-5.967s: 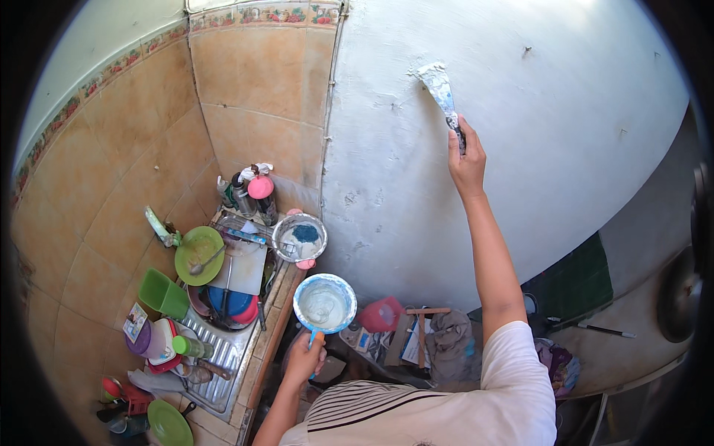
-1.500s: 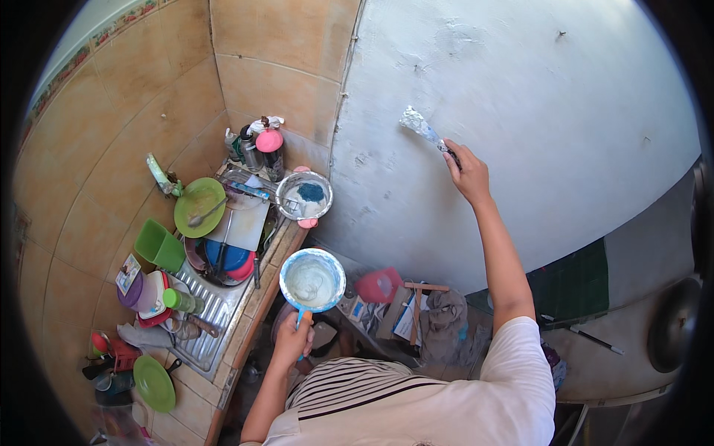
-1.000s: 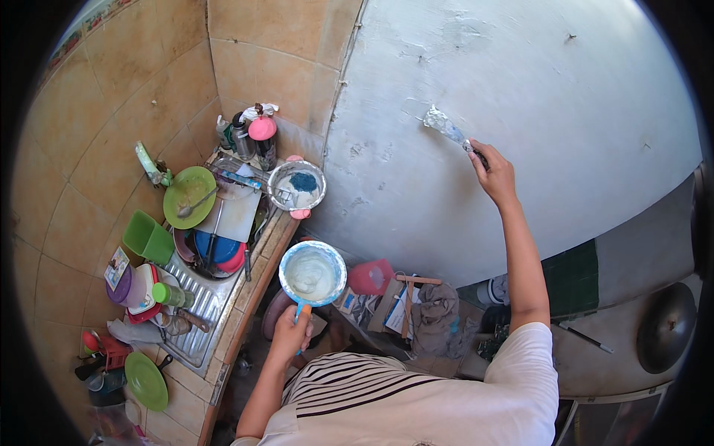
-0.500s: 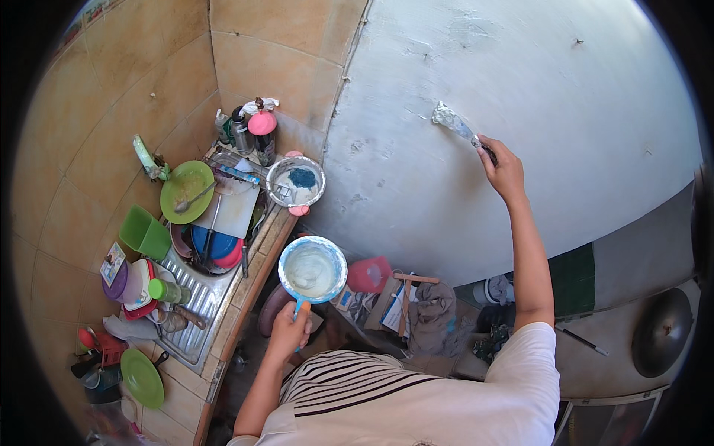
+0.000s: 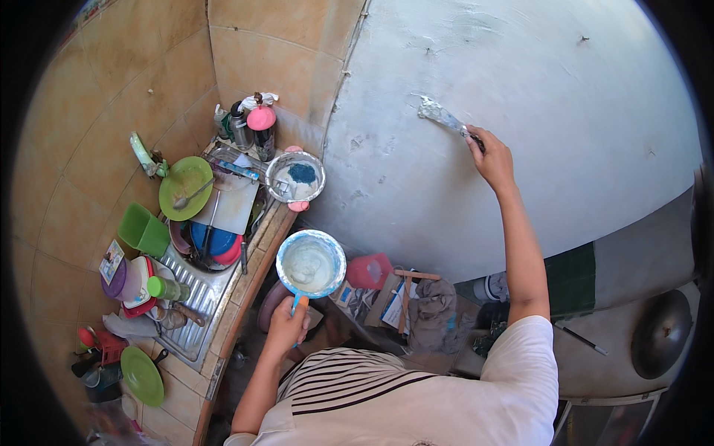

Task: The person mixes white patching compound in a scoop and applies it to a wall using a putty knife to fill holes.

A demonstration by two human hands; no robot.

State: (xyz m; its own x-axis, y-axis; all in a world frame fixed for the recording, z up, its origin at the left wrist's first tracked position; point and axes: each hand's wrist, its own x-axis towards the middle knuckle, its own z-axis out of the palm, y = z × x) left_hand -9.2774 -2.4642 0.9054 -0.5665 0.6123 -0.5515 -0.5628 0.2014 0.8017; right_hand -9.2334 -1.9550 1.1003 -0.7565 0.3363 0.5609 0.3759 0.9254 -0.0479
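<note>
My left hand [image 5: 287, 325] is closed round the handle of a blue dipper [image 5: 312, 264], which holds a pale, creamy paste. With my arm stretched out, my right hand [image 5: 491, 157] grips a putty knife [image 5: 442, 115] by its dark handle. White paste coats the far end of the blade, which lies at or close to the pale wall [image 5: 446, 201]; whether it touches cannot be made out. Rough, pitted patches show on the wall left of the blade, and a nail-like bit sticks out at the upper right.
On the left, a tiled counter [image 5: 216, 342] carries a metal sink [image 5: 190, 297], a green plate [image 5: 186, 186], and a paste-smeared pot [image 5: 296, 177] near the dipper. Below the wall are a pink container [image 5: 368, 271] and a grey cloth [image 5: 433, 316]. A dark wok lid [image 5: 660, 334] is at far right.
My right hand has moved the putty knife a little left and upward along the wall. The dipper in my left hand has shifted slightly up and left.
</note>
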